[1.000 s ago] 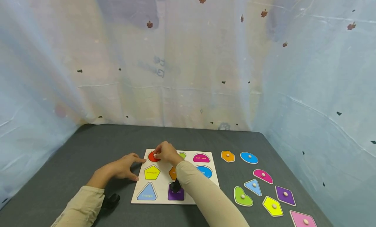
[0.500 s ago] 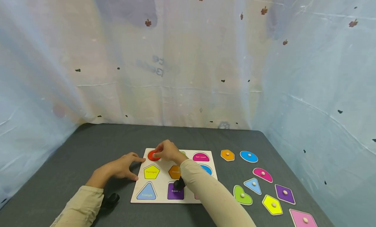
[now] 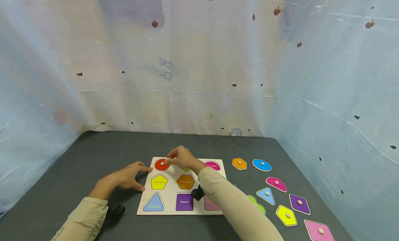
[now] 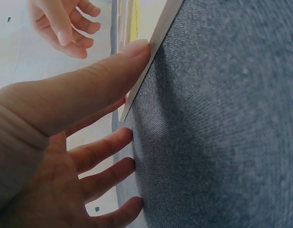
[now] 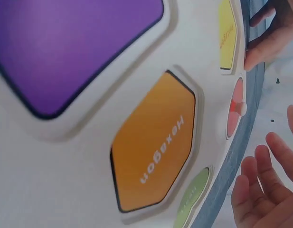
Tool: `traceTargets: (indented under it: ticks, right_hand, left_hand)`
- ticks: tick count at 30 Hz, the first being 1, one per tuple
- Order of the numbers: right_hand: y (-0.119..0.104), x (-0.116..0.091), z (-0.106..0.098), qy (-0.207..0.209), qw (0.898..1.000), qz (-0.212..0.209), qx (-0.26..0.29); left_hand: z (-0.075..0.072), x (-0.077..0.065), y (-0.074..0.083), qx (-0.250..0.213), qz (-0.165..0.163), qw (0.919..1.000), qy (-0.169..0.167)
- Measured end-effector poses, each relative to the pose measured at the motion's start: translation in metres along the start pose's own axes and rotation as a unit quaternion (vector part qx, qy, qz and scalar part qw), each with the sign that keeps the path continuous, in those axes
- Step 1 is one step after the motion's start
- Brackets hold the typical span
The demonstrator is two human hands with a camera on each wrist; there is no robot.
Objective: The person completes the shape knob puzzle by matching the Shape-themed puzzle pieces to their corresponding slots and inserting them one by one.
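Observation:
A white shape puzzle board (image 3: 170,203) lies on the grey cloth, its recesses coloured and labelled. In its far left recess sits a red round piece (image 3: 159,167) with a small knob. My right hand (image 3: 184,159) hovers just right of that knob; the right wrist view shows its fingers (image 5: 262,166) spread and apart from the red piece (image 5: 235,118). At the board's left side, my left hand (image 3: 129,176) has its thumb (image 4: 108,73) on the edge and its other fingers extended along the cloth. My right forearm hides part of the board's right side.
Loose knobbed pieces lie right of the board: an orange hexagon (image 3: 239,166), blue oval (image 3: 261,167), magenta half round (image 3: 276,186), blue triangle (image 3: 264,196), green heart (image 3: 260,207), purple square (image 3: 304,207), yellow pentagon (image 3: 284,219) and pink piece (image 3: 315,227). A curtain hangs behind.
My right hand has let go of the red piece's knob and drawn slightly up and to the right. The red piece stays in its recess. My left hand keeps its place at the board.

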State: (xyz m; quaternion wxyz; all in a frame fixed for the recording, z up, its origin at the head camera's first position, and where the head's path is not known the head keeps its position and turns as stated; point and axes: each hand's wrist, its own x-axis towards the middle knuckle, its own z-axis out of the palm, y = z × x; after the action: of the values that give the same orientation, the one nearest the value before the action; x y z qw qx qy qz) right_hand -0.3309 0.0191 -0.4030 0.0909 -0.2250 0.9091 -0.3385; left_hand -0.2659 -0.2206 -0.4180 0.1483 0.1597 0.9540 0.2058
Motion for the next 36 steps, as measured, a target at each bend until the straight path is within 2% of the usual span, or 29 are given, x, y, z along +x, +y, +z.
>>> traceTargets:
  ticks: [14,25,36]
  right_hand:
    - [0.003,-0.012,-0.013,-0.014,0.999,-0.046,0.000]
    - [0.008,-0.032,-0.025,-0.030,0.999,-0.044,-0.002]
    - [0.020,-0.050,-0.049,-0.033,0.998,-0.045,-0.013]
  left_hand:
    - [0.001,0.002,-0.002,-0.002,0.001,1.0000,0.000]
    - [0.002,0.000,-0.004,-0.002,0.015,0.9998,0.009]
    - [0.001,-0.002,0.000,-0.006,0.016,0.9998,0.014]
